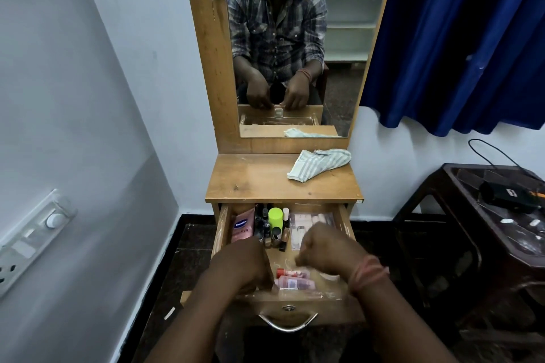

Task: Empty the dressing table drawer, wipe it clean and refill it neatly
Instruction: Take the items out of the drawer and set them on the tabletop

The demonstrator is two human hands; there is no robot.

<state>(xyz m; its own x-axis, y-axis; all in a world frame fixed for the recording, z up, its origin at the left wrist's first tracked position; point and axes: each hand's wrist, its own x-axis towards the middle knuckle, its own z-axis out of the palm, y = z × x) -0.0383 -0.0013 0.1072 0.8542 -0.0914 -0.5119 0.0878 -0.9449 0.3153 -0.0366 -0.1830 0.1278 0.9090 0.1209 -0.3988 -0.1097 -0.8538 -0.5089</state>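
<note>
Two hands reach into an open dressing table drawer of small cosmetics.

Near: left hand and right hand, fingers curled, grasp unclear, above the drawer; light, slippery pink tubes. Farther: breakable bottles, green-capped bottle; beyond, soft striped cloth.

The room has soft, even indoor light, bright on the white walls and dim near the floor. My right hand is blurred by motion. The wide lens bends the wall and curtain at the edges. A weak glare lies on the worktop.
</note>
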